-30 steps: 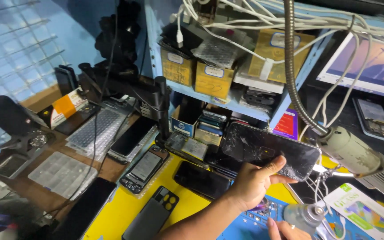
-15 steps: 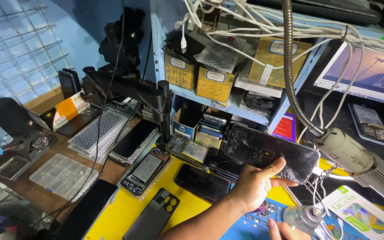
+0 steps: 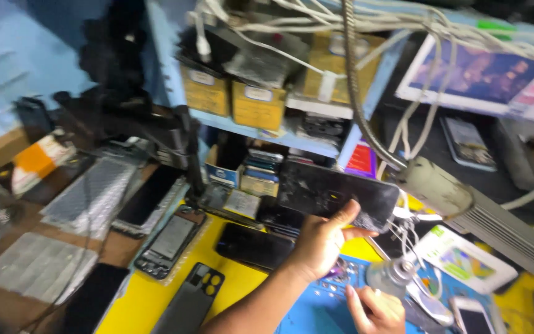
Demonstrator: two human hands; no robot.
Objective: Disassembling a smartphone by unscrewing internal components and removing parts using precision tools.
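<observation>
Since the earlier frames the view has swung a little and blurred, but the left hand [image 3: 319, 244] still holds the dark phone panel [image 3: 335, 195] up in about the same place, in front of the blue shelf [image 3: 267, 127], and the right hand [image 3: 375, 309] stays low at the bottom edge. The panel is the landmark here: it is lifted off the bench [image 3: 149, 297], its long axis running left to right with the right end dipping slightly, and its scuffed face turned toward the camera. The left hand is below the panel's right half, the thumb pressed on the front face near the lower edge and the fingers wrapped behind it, so the grip is closed on the panel. The right hand lies further below and to the right of the panel, well apart from it, over the blue work mat [image 3: 316, 309]; its fingers curl around the base of a small clear bottle [image 3: 390, 275], though how tightly I cannot tell. The left hand is clearly the nearer one to the panel. Just right of the panel hangs the head of a gooseneck lamp [image 3: 434, 188]. Below and left of the panel a black phone [image 3: 254, 246] lies flat on the yellow surface, and further left an opened phone [image 3: 168, 242] and a black back cover [image 3: 190, 303] lie there too.
</observation>
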